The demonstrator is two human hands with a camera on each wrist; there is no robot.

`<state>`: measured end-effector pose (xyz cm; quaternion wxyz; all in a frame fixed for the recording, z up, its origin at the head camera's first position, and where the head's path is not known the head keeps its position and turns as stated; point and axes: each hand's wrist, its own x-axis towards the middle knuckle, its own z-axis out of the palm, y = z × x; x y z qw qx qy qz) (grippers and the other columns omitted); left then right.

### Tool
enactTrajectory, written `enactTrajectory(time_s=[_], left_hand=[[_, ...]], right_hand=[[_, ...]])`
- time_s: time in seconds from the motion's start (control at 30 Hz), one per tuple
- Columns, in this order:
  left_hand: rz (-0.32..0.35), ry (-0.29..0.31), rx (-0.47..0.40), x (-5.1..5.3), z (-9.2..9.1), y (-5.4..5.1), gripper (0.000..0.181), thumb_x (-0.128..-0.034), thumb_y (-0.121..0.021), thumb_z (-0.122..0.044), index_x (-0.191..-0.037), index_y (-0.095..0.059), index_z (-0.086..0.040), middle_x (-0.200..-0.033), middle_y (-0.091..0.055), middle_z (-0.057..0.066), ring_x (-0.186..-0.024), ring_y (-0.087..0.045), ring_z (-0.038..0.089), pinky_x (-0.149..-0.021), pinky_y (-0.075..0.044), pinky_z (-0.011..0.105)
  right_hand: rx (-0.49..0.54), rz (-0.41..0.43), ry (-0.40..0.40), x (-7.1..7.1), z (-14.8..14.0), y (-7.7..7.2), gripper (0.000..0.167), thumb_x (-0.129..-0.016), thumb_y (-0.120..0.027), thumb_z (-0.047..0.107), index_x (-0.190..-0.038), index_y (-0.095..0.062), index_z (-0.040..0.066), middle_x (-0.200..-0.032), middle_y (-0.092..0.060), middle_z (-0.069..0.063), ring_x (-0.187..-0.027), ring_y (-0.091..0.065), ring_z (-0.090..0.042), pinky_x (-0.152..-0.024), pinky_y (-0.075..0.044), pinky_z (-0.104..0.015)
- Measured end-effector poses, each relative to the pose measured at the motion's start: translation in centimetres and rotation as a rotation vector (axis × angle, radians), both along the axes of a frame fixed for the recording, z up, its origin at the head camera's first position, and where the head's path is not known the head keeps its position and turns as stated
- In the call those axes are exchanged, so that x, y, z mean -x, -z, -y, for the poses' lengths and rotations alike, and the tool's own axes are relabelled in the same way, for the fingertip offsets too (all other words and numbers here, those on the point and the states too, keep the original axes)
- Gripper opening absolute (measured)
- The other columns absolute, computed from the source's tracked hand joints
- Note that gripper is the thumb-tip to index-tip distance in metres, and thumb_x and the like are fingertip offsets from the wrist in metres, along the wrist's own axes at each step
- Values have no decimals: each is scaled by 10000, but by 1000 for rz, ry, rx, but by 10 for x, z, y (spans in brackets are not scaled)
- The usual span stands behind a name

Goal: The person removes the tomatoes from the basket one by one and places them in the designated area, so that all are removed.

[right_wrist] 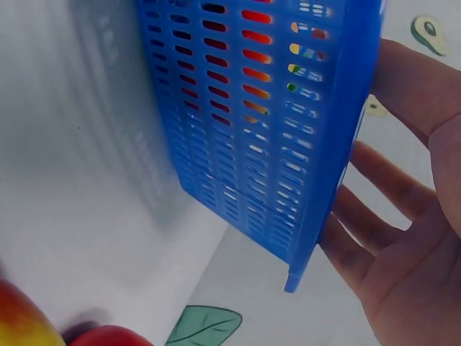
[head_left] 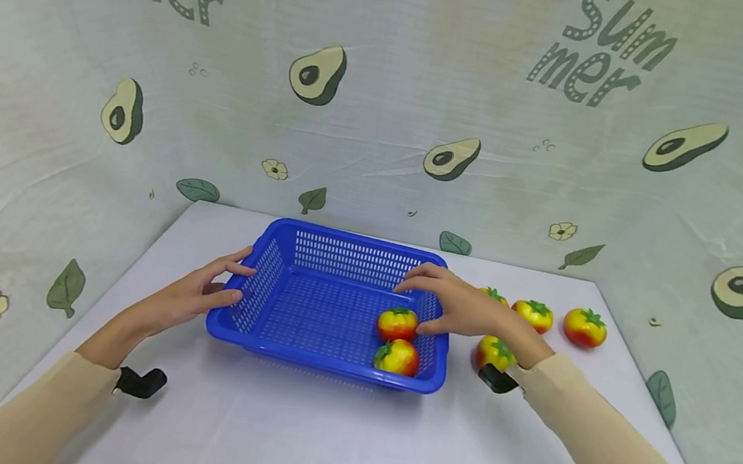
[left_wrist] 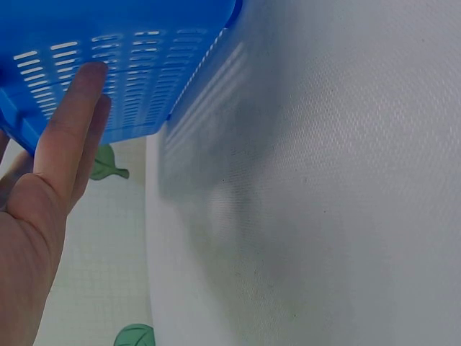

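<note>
Left hand (head_left: 190, 292) rests loose fingers on the blue basket (head_left: 325, 361) between the hands, and right hand (head_left: 457, 304), bent loosely, holds nothing beside two red-and-yellow fruits (head_left: 396, 327) that look light, hard and slippery, so hug their fat middles.

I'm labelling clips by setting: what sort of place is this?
Probably a staged recording corner: avocado-printed cloth hangs behind and beside a white table, toy-like tomatoes lie in and beside a blue basket, and black wrist devices are worn.
</note>
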<state>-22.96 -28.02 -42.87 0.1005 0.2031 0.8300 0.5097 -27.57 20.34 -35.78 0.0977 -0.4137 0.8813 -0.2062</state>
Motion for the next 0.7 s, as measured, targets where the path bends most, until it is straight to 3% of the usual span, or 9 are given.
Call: enactTrajectory(time_s=[0.3,0.57,0.7], left_hand=[[3,-2,3,0,1,0,486,-1097,-602,-218,-1550,-471,-102,-1801,-43,77,-1496,-317,622,-1148,-371,739],[-3,-3,-1,1,1,1,480,-1094,-611,-215,-1541,-481,-99,-1801,-52,76,-1605,-35,542,-1195,-204,790],[-5,-5,2,1,1,1,478,-1089,-618,-216,-1535,-489,-98,-1800,-60,81,-1611,-23,526,-1200,-177,794]], right_hand=[[-124,83,-82,13,12,-4,587,-886,-876,131,-1430,-660,183,-1516,-546,-72,-1450,-431,-346,-1159,-448,-613],[-227,136,-115,23,23,-4,621,-888,-867,107,-1455,-646,232,-1557,-514,-57,-1494,-384,-346,-1180,-416,-629],[-267,169,-122,29,28,0,630,-892,-857,87,-1468,-639,222,-1566,-505,-54,-1505,-381,-342,-1177,-429,-616]])
